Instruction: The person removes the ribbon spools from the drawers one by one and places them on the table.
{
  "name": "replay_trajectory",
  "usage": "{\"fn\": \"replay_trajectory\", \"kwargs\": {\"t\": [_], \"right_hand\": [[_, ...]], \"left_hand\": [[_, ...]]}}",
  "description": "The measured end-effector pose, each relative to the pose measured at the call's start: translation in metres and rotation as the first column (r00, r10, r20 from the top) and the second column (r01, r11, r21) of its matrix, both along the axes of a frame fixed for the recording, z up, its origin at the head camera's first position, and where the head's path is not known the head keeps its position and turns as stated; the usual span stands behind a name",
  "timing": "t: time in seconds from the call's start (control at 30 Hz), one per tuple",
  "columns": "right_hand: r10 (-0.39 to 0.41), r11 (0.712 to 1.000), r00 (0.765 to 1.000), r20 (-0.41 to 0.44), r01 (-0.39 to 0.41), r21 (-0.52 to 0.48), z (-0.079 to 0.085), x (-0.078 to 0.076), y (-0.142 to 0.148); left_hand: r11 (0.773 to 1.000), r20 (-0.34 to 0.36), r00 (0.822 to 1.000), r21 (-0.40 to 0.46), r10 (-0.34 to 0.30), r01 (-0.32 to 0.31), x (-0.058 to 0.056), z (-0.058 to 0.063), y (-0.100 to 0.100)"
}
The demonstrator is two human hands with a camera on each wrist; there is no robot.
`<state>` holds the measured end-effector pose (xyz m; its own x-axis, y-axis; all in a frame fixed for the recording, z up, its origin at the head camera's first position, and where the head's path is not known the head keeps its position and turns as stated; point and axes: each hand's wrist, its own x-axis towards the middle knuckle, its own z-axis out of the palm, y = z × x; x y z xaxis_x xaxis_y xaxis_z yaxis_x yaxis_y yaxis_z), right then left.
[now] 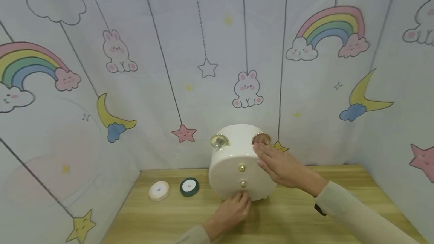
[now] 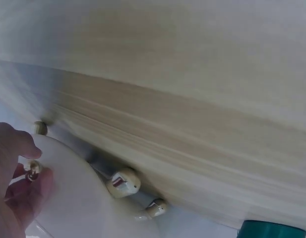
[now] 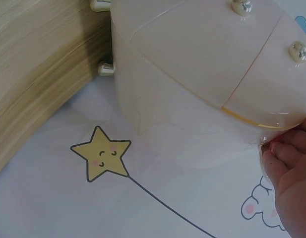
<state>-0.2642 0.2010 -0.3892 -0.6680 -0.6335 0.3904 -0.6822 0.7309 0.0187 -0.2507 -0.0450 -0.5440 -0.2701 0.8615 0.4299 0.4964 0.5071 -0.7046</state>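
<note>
A glossy white box with a rounded front, drawer seams and gold knobs stands against the back wall. Two gold ear-like pieces sit on top, the left one and the right one. My left hand is low at the front, its thumb and fingers pinching a small gold knob, which the hand hides in the head view. At the upper right of the box, my right hand rests with extended fingers against the right ear piece. In the right wrist view, a seam crosses the front.
Left of the box lie a cream ribbon roll and a dark green ribbon roll on the wooden table. Short feet hold the box up. A printed cloth encloses the table's back and sides.
</note>
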Motion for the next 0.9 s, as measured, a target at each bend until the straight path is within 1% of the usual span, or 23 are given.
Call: {"fn": "replay_trajectory", "kwargs": {"t": [0.1,0.27,0.37,0.5,0.6,0.77,0.9], "right_hand": [[0.007,1.0,1.0,-0.011,-0.007,-0.002,-0.002,-0.001,0.0],[0.006,1.0,1.0,-0.022,-0.006,-0.002,-0.002,-0.002,0.0],[0.0,1.0,1.0,-0.013,0.0,0.003,-0.002,-0.002,-0.001],[-0.006,1.0,1.0,-0.007,0.006,0.007,0.0,-0.001,-0.001],[-0.003,1.0,1.0,-0.01,0.003,0.002,0.0,0.0,-0.001],[0.003,1.0,1.0,-0.009,-0.003,-0.004,-0.001,0.0,-0.001],[0.01,1.0,1.0,-0.008,-0.01,-0.007,-0.001,-0.001,-0.001]], "left_hand": [[1.0,-0.019,1.0,0.0,-0.014,0.014,-0.004,-0.002,-0.001],[0.998,-0.078,0.996,0.015,-0.054,0.055,-0.011,-0.005,0.001],[0.997,-0.113,0.991,0.028,-0.072,0.076,-0.013,-0.004,0.003],[0.996,-0.14,0.987,0.028,-0.077,0.082,-0.012,-0.002,0.005],[0.997,-0.142,0.987,0.018,-0.071,0.074,-0.012,-0.002,0.007],[0.997,-0.136,0.988,0.015,-0.067,0.07,-0.013,-0.007,0.008],[0.998,-0.135,0.989,0.015,-0.055,0.058,-0.013,-0.007,0.01]]}}
